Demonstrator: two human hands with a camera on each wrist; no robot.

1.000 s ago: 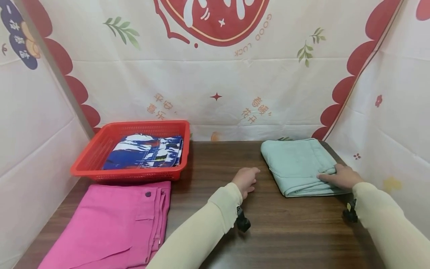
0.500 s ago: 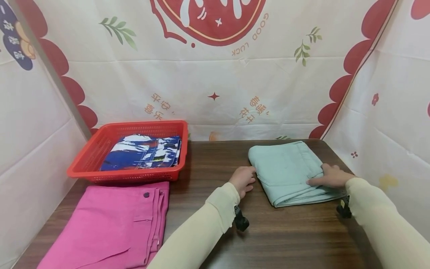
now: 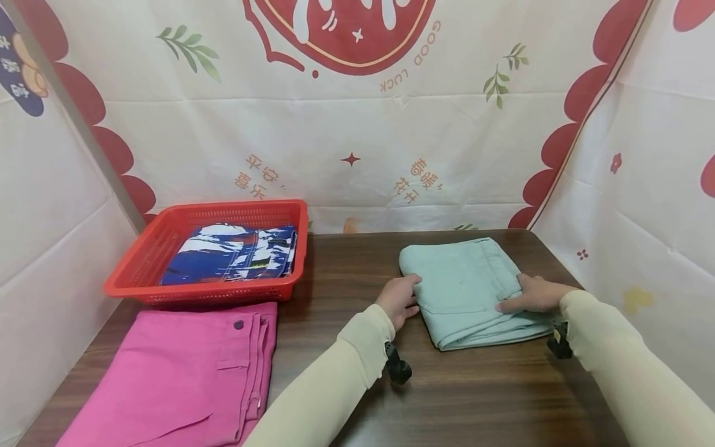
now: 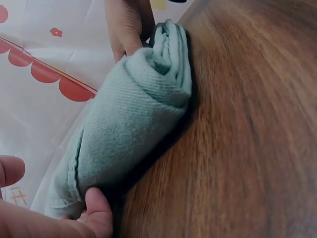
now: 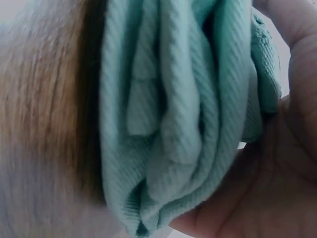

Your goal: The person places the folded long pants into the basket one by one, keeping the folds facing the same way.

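Observation:
Folded mint-green trousers (image 3: pixel 460 279) lie on the right half of the table, their loose layers facing right and toward me. My right hand (image 3: pixel 536 294) grips their right edge, thumb on top; in the right wrist view its palm (image 5: pixel 262 193) is close against the stacked cloth layers (image 5: pixel 173 109). At the left fold, my left hand (image 3: pixel 398 301) touches the cloth with its fingers. The left wrist view shows fingertips (image 4: pixel 99 206) low beside the rolled edge (image 4: pixel 124 114), near the tabletop, while another digit stays apart from the cloth.
A red plastic basket (image 3: pixel 198 289) stands at the back left, with a folded blue-and-white patterned garment (image 3: pixel 234 253) inside. Folded pink trousers (image 3: pixel 179 372) lie in front of it. Printed cloth walls (image 3: pixel 335 124) enclose the dark wooden table (image 3: pixel 458 391) at the back and sides.
The mint trousers have slid left and slightly toward me, with my right hand moving along on them. My left hand, earlier apart from them, now meets their left edge.

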